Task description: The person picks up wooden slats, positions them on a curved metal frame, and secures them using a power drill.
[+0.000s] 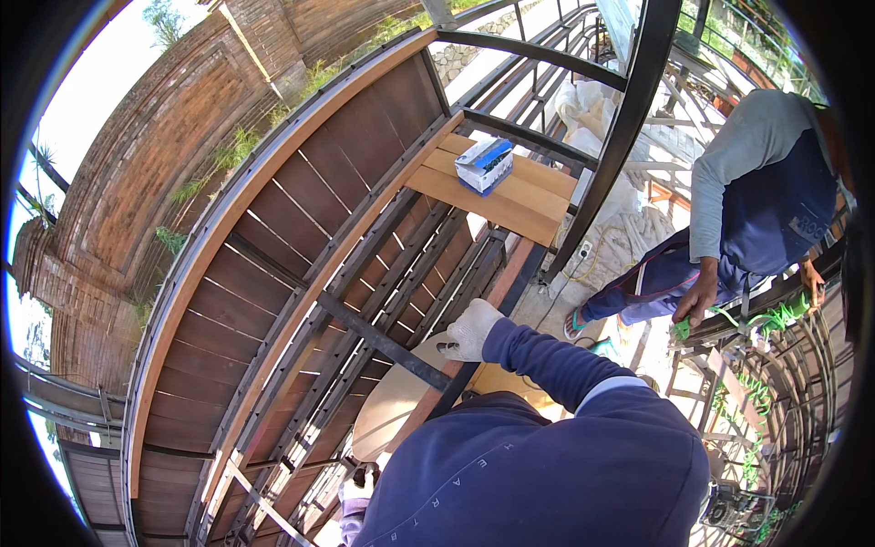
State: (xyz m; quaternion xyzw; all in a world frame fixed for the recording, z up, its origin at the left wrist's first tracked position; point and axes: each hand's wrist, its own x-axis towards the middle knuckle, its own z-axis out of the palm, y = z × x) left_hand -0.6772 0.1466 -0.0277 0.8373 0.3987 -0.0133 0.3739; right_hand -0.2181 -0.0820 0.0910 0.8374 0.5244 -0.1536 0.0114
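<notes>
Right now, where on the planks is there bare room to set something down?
The planks have one bare patch between the box and the dark post, another between the box and the brown rail. It is crowded at the right hand, with the dark bar and tan board close by.
</notes>
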